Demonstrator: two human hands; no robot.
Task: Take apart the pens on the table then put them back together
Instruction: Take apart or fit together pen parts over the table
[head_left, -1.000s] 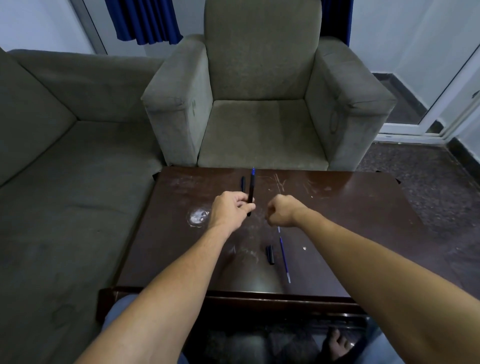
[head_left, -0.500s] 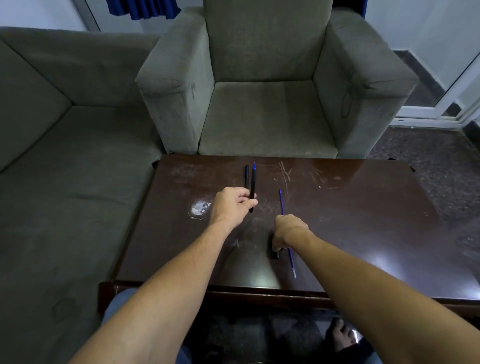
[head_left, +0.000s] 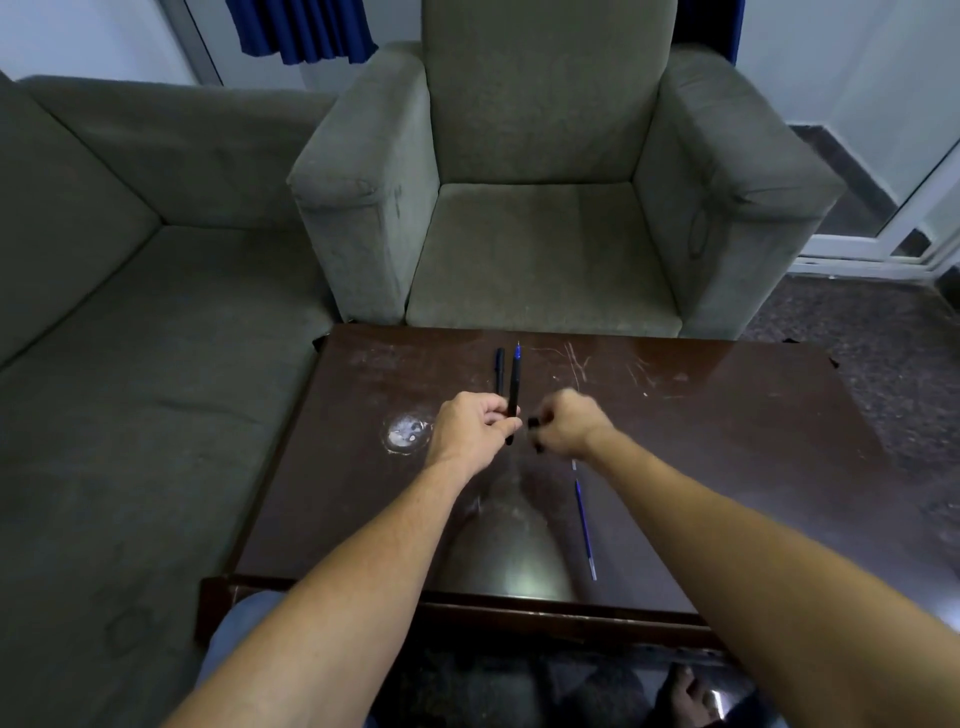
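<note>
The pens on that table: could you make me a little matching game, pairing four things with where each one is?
Things:
1. black pen with blue tip
2. blue refill
3. small black pen piece
4. white smudge

Places:
A. lying loose on the table, under the right forearm
B. on the tabletop, left of the left hand
C. in the right hand
D. in the left hand

Pairs: 1-D, 2-A, 3-C, 4-B

Dark brown wooden table (head_left: 727, 441) – shiny, scratched, with a dusty white smudge (head_left: 407, 435), grey-green armchair (head_left: 545, 208) of fuzzy matt cloth, thin blue plastic ink tube (head_left: 584, 525) – smooth, black plastic pen (head_left: 514, 389), smooth
</note>
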